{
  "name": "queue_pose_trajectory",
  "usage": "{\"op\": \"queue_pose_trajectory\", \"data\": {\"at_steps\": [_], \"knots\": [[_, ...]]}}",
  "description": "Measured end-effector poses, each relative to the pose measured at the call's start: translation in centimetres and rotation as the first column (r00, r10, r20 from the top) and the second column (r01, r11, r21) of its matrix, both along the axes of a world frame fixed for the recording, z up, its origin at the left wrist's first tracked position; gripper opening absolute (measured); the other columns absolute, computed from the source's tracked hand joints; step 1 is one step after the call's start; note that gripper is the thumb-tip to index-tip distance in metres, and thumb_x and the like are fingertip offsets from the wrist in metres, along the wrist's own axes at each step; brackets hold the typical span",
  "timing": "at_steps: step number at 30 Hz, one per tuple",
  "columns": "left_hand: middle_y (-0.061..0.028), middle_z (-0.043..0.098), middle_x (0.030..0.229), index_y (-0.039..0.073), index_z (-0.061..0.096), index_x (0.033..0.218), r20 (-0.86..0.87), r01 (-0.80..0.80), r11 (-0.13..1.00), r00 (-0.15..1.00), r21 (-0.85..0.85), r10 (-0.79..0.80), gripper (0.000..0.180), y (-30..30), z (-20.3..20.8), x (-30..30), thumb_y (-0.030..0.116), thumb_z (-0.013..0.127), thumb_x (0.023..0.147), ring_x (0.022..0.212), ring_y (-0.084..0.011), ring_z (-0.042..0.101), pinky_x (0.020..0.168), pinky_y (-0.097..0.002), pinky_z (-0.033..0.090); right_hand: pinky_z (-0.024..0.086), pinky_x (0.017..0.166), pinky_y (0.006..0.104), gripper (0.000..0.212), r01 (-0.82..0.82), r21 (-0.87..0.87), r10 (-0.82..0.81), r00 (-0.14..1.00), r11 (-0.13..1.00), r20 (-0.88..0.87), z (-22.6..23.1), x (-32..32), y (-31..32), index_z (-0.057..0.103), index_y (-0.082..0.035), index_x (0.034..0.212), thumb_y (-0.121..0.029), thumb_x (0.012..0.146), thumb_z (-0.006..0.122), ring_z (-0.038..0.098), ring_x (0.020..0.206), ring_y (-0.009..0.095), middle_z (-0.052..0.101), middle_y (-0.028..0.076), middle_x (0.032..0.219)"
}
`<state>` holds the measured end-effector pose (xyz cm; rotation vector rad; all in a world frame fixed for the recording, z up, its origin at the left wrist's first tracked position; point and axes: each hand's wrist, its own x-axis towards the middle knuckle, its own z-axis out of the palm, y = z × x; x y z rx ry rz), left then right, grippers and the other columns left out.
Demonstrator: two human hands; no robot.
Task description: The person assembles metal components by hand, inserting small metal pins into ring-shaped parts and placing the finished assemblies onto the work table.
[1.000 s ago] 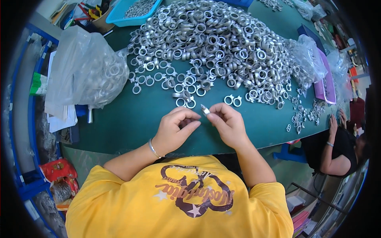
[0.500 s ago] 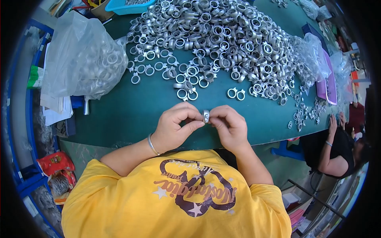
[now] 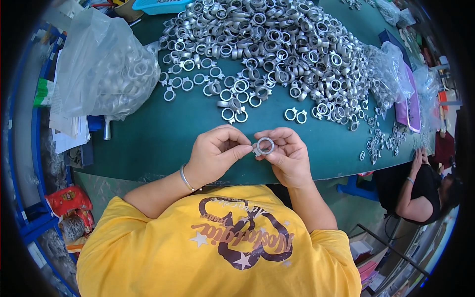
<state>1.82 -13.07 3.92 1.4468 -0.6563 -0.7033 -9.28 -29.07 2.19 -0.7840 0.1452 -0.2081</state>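
Observation:
A grey metal ring with a small lug is held up over the near part of the table, its round opening turned toward me. My right hand grips its right side between thumb and fingers. My left hand is closed, with thumb and forefinger pinched at the lug on the ring's left. Whether a smaller part sits in that pinch is hidden. Beyond my hands, two similar loose rings lie side by side on the green table. A large heap of such rings covers the table's far middle.
At the left stands a clear plastic bag of rings, near a blue rack. Small metal parts are scattered at the right, by a purple basket. A light-blue tray is at the back. Another person sits at the right.
The ring has turned from edge-on to face-on, showing its opening. My right hand has rolled so its fingers curl around the ring; my left hand still pinches at its left side.

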Motion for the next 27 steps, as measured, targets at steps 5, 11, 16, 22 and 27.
{"op": "queue_pose_trajectory", "data": {"at_steps": [5, 11, 16, 22, 27], "knots": [[-0.0083, 0.064, 0.094, -0.004, 0.061, 0.108, -0.507, 0.078, 0.997, 0.86, 0.021, -0.057, 0.025, -0.3, 0.0, -0.1, 0.016, 0.056, 0.094, 0.078, -0.0124, 0.062, 0.068, -0.0241, 0.053, 0.052, 0.075, 0.0297, 0.03, 0.2, -0.878, -0.147, 0.978, 0.435, 0.15, 1.1, 0.1, 0.2, 0.061, 0.0, 0.1, 0.003, 0.073, 0.072, 0.064, 0.087, 0.022, 0.064, 0.016, 0.105], [-0.0093, 0.063, 0.091, -0.003, 0.058, 0.111, -0.824, 0.106, 0.993, 0.566, 0.055, -0.015, 0.027, -0.5, -0.1, 0.1, 0.019, 0.048, 0.097, 0.076, -0.0168, 0.063, 0.063, -0.0254, 0.053, 0.048, 0.067, 0.036, 0.018, 0.295, -0.938, -0.325, 0.882, -0.184, 0.341, 0.3, 1.5, -2.7, 0.063, -0.001, 0.088, 0.003, 0.071, 0.069, 0.059, 0.079, 0.03, 0.061, 0.012, 0.088], [-0.0054, 0.057, 0.08, 0.0, 0.057, 0.097, -0.766, 0.076, 0.997, 0.643, 0.028, -0.027, 0.011, -0.1, -0.6, 0.0, 0.01, 0.055, 0.093, 0.068, -0.0105, 0.054, 0.052, -0.0208, 0.044, 0.047, 0.064, 0.0325, 0.014, 0.024, -0.926, -0.38, 0.908, -0.376, 0.178, -0.3, 1.4, -4.7, 0.065, -0.004, 0.086, 0.003, 0.074, 0.068, 0.057, 0.076, 0.027, 0.06, 0.01, 0.086], [-0.0044, 0.057, 0.08, -0.002, 0.059, 0.098, -0.626, 0.076, 0.996, 0.779, 0.041, -0.034, 0.013, -0.4, -0.3, -0.3, 0.007, 0.061, 0.089, 0.066, -0.0076, 0.052, 0.053, -0.0192, 0.043, 0.047, 0.062, 0.0281, 0.012, 0.151, -0.878, -0.164, 0.983, 0.454, 0.084, 0.5, 0.7, -0.9, 0.063, -0.001, 0.085, 0.004, 0.076, 0.068, 0.059, 0.071, 0.022, 0.061, 0.01, 0.081], [-0.0018, 0.058, 0.08, -0.001, 0.063, 0.094, -0.478, 0.067, 0.997, 0.877, 0.029, -0.045, 0.012, -0.2, -0.1, -0.5, 0.007, 0.065, 0.086, 0.065, -0.0064, 0.053, 0.054, -0.0187, 0.043, 0.049, 0.065, 0.0297, 0.015, 0.198, -0.884, -0.09, 0.98, 0.424, 0.176, 0.4, 0.5, 0.2, 0.062, 0.0, 0.086, 0.006, 0.074, 0.069, 0.062, 0.074, 0.025, 0.063, 0.012, 0.085]]}}
